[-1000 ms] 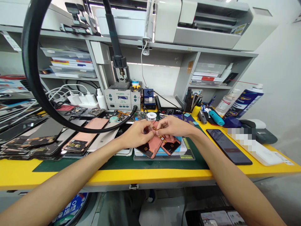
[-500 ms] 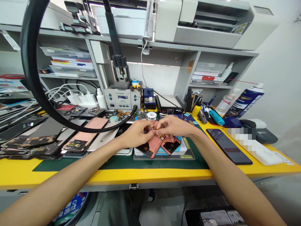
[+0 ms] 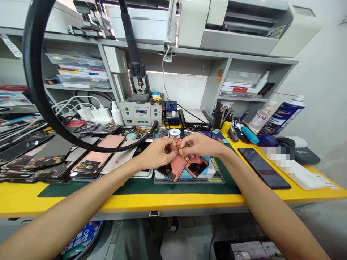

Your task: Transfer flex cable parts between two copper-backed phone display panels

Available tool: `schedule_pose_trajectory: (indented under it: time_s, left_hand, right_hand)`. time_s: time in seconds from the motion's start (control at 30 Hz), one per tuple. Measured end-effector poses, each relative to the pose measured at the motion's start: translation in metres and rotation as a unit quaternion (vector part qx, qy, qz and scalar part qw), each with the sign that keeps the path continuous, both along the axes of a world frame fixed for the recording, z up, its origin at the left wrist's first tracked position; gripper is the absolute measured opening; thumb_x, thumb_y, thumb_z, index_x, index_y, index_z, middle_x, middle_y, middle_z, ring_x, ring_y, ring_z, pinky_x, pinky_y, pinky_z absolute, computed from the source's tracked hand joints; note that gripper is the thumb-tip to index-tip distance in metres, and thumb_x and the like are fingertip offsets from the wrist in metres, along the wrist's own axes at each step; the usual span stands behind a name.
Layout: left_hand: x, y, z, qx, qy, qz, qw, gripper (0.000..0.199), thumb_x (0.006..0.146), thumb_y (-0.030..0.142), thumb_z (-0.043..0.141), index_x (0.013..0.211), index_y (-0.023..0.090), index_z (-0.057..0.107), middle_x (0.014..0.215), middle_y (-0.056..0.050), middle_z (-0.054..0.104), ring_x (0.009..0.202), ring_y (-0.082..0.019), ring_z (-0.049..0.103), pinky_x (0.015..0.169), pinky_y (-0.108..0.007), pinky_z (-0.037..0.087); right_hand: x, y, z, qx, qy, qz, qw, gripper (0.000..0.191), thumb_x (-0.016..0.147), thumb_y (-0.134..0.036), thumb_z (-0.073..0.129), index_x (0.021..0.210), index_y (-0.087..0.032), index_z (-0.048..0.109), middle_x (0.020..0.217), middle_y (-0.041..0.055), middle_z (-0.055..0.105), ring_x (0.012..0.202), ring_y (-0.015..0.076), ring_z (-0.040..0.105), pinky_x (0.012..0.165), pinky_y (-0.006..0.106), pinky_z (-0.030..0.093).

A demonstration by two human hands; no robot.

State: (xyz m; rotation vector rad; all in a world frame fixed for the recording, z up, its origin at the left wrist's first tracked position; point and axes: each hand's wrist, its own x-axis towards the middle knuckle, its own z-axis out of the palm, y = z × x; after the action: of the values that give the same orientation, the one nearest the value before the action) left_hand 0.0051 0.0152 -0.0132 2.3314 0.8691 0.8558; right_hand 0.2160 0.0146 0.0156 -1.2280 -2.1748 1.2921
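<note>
Inspection at the bench, present state. My left hand (image 3: 155, 153) is curled, with thumb and fingers pinched at the upper edge of a copper-backed screen panel (image 3: 176, 168); I cannot tell whether that grip is on the panel itself or on a strip beside it. My right hand (image 3: 199, 144) is also pinching: thumb and forefinger close on an amber flex strip (image 3: 185, 156) just beside the left fingertips. The two hands nearly meet above the panel.

The panel lies tilted, overlapping a second, darker panel (image 3: 196, 168), and both rest on a blue-and-white box on a grey perforated mat (image 3: 189, 179). Small gold patches show on both panels. My fingers hide the join at the strip's end, so I cannot confirm whether it is attached or free.

Status as far as visible: only these two panels are under my hands. A pile of other screens (image 3: 32, 162) and a loose copper-backed panel (image 3: 100, 153) lie well apart on the left of the yellow bench (image 3: 54, 198). A solder spool (image 3: 175, 132) sits just beyond my hands, and the hot-air station (image 3: 141, 112) stands on the shelf behind, its black hose (image 3: 89, 146) curving above the bench.
</note>
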Motion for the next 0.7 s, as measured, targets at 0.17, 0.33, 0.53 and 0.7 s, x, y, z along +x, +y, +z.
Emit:
schedule_pose_trajectory:
  time_s: [0.17, 0.33, 0.53, 0.7]
  left_hand:
    - [-0.0004, -0.0001, 0.0015, -0.079, -0.024, 0.018, 0.996, 0.005, 0.076, 0.018, 0.055, 0.076, 0.016, 0.06, 0.073, 0.002, 0.064, 0.064, -0.012, 0.057, 0.063, -0.023, 0.044]
    - [-0.0001, 0.0004, 0.0025, -0.086, -0.036, 0.017, 0.995, 0.007, 0.076, 0.021, 0.057, 0.078, 0.015, 0.061, 0.077, -0.001, 0.066, 0.069, -0.013, 0.058, 0.066, -0.023, 0.045]
    - [0.0008, 0.0003, 0.0017, -0.088, -0.041, 0.019, 0.995, 0.014, 0.073, 0.021, 0.057, 0.083, 0.014, 0.065, 0.081, -0.003, 0.068, 0.073, -0.014, 0.06, 0.066, -0.023, 0.047]
    - [-0.0006, 0.0017, -0.0006, -0.117, -0.064, 0.025, 0.991, 0.01, 0.075, 0.022, 0.058, 0.082, 0.015, 0.061, 0.072, 0.001, 0.062, 0.061, -0.011, 0.055, 0.058, -0.021, 0.044]
  right_hand:
    - [0.0009, 0.0013, -0.0011, 0.001, 0.002, 0.002, 1.0, 0.009, 0.081, -0.023, 0.062, 0.087, -0.017, 0.063, 0.059, -0.003, 0.063, 0.041, 0.0099, 0.058, 0.036, 0.016, 0.046]
    - [0.0007, 0.0005, -0.0005, 0.01, 0.016, 0.007, 1.0, 0.012, 0.082, -0.02, 0.059, 0.094, -0.018, 0.063, 0.06, -0.0037, 0.063, 0.041, 0.0096, 0.058, 0.037, 0.016, 0.046]
    - [0.0009, 0.0008, -0.0006, -0.003, 0.009, 0.003, 1.0, 0.014, 0.082, -0.018, 0.056, 0.095, -0.018, 0.06, 0.059, -0.0035, 0.063, 0.038, 0.0103, 0.057, 0.034, 0.015, 0.043]
    - [0.0008, 0.0027, -0.0022, -0.004, 0.011, -0.006, 1.0, 0.031, 0.079, -0.013, 0.055, 0.109, -0.019, 0.058, 0.063, -0.0029, 0.066, 0.038, 0.0117, 0.058, 0.033, 0.016, 0.042]
